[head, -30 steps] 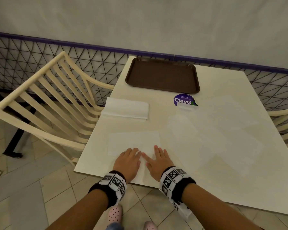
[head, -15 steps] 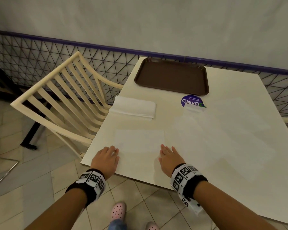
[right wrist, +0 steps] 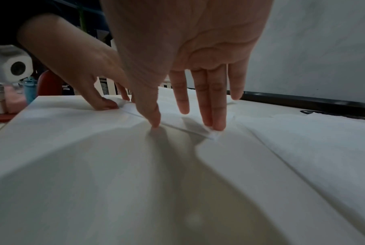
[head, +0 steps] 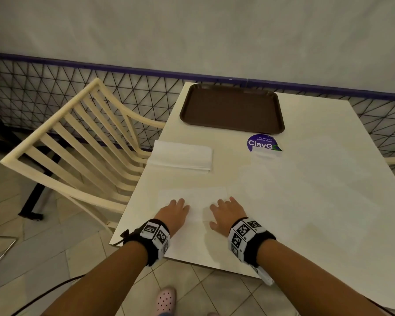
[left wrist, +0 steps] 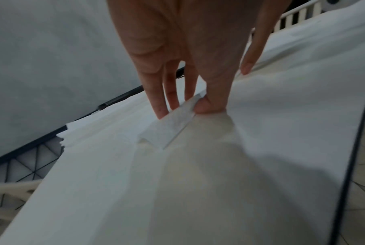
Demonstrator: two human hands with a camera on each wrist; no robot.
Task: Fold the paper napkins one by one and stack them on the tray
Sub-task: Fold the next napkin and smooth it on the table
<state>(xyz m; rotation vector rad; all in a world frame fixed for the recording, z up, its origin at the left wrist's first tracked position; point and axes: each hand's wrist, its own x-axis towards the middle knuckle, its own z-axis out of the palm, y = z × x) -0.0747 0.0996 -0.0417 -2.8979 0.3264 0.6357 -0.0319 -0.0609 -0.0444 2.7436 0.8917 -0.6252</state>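
One white napkin (head: 193, 197) lies flat near the table's front edge. My left hand (head: 175, 212) is on its near left corner; in the left wrist view the thumb (left wrist: 211, 106) and fingers (left wrist: 162, 112) pinch that corner (left wrist: 169, 131) and hold it slightly off the table. My right hand (head: 226, 213) rests on the near right corner, with straight fingertips (right wrist: 216, 126) pressing the paper and the thumb (right wrist: 154, 122) apart at the edge. A stack of napkins (head: 180, 156) sits behind to the left. The brown tray (head: 232, 108) stands bare at the far end.
A round purple sticker (head: 261, 143) is on the white table (head: 317, 201) just in front of the tray. A cream slatted chair (head: 78, 144) stands against the table's left side. A wire fence and a wall run behind.
My hands moved apart from the napkin's middle to its sides, then forward onto its near corners. The left hand has taken hold of its corner.
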